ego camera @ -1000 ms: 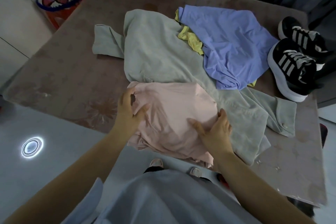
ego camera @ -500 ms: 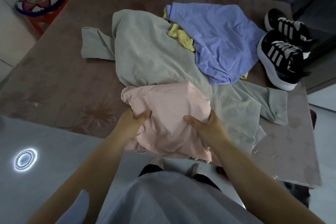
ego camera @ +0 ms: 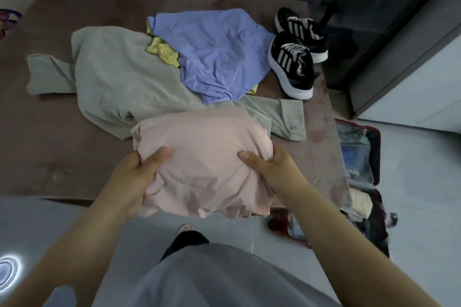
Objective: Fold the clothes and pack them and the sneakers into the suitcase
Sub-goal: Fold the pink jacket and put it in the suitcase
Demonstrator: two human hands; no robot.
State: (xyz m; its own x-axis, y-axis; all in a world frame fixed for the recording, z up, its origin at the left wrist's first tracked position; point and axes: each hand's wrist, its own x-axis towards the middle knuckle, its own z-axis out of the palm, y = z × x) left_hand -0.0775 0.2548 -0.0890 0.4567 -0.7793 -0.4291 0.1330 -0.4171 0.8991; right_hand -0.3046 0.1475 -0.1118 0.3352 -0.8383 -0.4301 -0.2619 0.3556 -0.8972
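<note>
Pink shirt [ego camera: 204, 147]: soft creased bundle, hands clutching sides, left hand [ego camera: 134, 177], right hand [ego camera: 272, 169]

Four garments [ego camera: 204, 157], two sneakers [ego camera: 291, 65] and one suitcase [ego camera: 377, 157]

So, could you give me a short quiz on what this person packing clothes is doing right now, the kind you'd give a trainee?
1. True or false: the left hand and the right hand both grip the pink garment.
2. Fill in: the open suitcase lies on the floor on the person's ___ side.
3. Where do the sneakers stand? A in the suitcase; B on the brown mat beside the purple shirt; C on the floor.
Key: 1 true; 2 right; 3 B.
</note>
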